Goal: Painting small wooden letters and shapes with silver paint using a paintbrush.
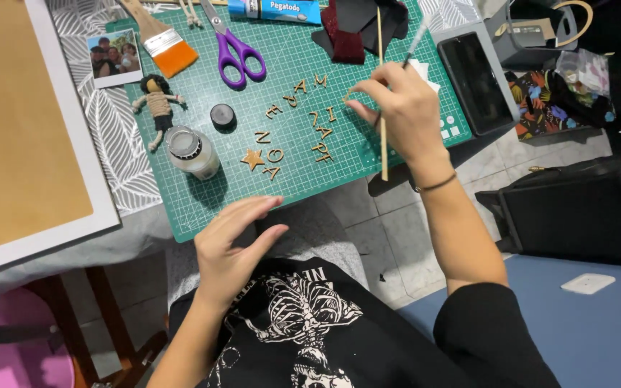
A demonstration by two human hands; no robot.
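Hiding the thin brush's (415,42) handle, right hand (400,108) grips it.

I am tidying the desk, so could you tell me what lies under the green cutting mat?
Under the green cutting mat a leaf-patterned cloth shows at its left; whatever the mat covers is hidden.

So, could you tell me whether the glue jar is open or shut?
Open: the glue jar stands upright, its black cap lying apart on the mat.

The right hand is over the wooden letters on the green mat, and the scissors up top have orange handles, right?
Not quite: the scissors have purple handles, as the head view shows; the orange belongs to the brush. The right hand is indeed over the wooden letters on the green mat.
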